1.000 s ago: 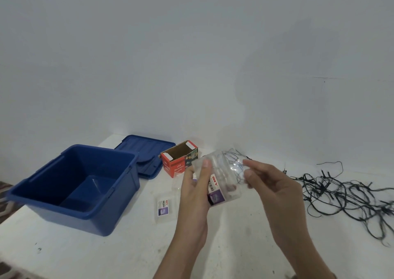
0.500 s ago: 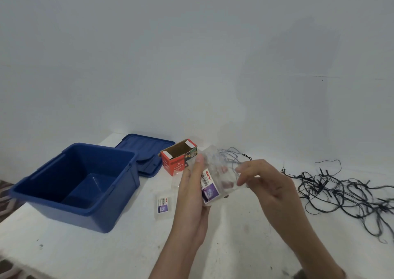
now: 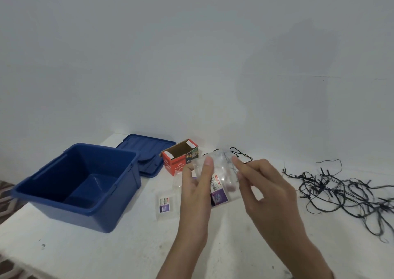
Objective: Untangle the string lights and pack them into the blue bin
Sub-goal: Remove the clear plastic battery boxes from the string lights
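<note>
Held above the table (image 3: 106, 253): clear packet (image 3: 220, 184) clamped in left hand (image 3: 197, 191), right hand (image 3: 262, 184) pinching its top; blue bin (image 3: 72, 197) open alongside.

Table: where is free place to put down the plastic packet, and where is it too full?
Bare table lies in front of the blue bin and between the forearms and the tangled string lights. It is crowded between the bin, the lid, the red box and the small packet.
</note>
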Tool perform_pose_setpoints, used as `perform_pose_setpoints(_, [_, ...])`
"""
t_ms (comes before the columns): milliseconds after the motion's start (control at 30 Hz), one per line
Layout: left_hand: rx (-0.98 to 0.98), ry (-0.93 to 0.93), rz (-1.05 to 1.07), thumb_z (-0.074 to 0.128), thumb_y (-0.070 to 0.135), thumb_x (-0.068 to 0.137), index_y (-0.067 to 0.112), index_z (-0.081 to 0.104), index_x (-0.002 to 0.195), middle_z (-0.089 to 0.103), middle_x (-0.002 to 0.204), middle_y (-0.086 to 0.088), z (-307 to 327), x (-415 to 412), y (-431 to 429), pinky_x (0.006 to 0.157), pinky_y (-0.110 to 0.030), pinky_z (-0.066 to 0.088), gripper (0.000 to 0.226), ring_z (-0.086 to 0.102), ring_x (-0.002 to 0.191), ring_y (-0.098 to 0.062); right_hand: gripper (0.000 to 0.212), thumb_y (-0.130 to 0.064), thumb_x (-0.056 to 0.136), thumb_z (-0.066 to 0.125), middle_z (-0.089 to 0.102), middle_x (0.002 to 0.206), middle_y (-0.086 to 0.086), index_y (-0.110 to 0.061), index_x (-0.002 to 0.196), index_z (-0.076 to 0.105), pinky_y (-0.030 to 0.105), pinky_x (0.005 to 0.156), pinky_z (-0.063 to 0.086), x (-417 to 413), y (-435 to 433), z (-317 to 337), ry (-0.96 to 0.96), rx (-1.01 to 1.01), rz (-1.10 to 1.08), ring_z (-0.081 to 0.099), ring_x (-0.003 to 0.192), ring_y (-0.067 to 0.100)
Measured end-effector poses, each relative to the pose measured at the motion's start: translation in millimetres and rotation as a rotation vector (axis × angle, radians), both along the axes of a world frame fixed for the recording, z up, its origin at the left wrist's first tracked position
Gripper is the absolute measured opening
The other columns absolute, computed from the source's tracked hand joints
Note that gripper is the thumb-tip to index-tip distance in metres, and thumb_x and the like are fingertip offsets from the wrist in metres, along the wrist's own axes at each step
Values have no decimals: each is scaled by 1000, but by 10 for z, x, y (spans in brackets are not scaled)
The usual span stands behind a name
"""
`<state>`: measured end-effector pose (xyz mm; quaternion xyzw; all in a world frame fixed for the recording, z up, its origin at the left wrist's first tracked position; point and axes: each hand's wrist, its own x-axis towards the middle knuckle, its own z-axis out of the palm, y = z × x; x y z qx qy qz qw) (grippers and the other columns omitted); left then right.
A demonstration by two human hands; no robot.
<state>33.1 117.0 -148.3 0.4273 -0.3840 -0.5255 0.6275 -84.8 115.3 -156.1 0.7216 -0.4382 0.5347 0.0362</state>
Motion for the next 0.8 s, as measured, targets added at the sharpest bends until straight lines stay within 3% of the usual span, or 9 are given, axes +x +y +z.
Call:
perform_pose_setpoints(100, [-5, -3, -9, 50, 37, 88, 36, 51, 97, 72, 74, 19, 20, 11, 16, 57, -18, 55, 9, 69, 65, 0, 34, -1, 79, 59, 54, 74, 3, -5, 111, 69, 20, 58, 41, 11, -5, -21, 110, -21, -92, 47, 66, 11])
perform_pose_setpoints(300, [-17, -30, -13, 47, 35, 92, 36, 50, 97, 70, 72, 23, 65, 18, 46, 51, -15, 52, 6, 68, 63, 2, 33, -3, 79, 58, 52, 73, 3, -6, 109, 70, 23, 57, 39, -33, -38, 34, 210, 62, -40, 45, 64, 11])
perform_pose_setpoints(533, [-3, -62, -9, 49, 38, 90, 33, 52, 100, 71, 80, 18, 54, 72, 6, 59, -18, 55, 11, 69, 72, -2, 34, -19, 90, 48, 53, 92, 3, -4, 117, 63, 24, 64, 46, -101, -101, 81, 346, 68, 114, 47, 80, 12])
perform_pose_setpoints(700, [-15, -60, -38, 49, 39, 89, 35, 53, 97, 72, 82, 17, 47, 118, -19, 58, -17, 54, 10, 70, 73, -2, 39, -18, 90, 46, 54, 100, 3, -4, 124, 59, 20, 77, 44, -129, -99, 94, 369, 81, 166, 48, 87, 9])
perform_pose_setpoints(800, [-22, -53, -36, 50, 46, 83, 35, 53, 107, 72, 93, 8, 35, 118, -42, 59, -20, 55, 26, 71, 76, -9, 39, -15, 89, 46, 53, 100, 3, -3, 124, 58, 21, 77, 45, -144, -116, 93, 388, 71, 152, 49, 86, 10])
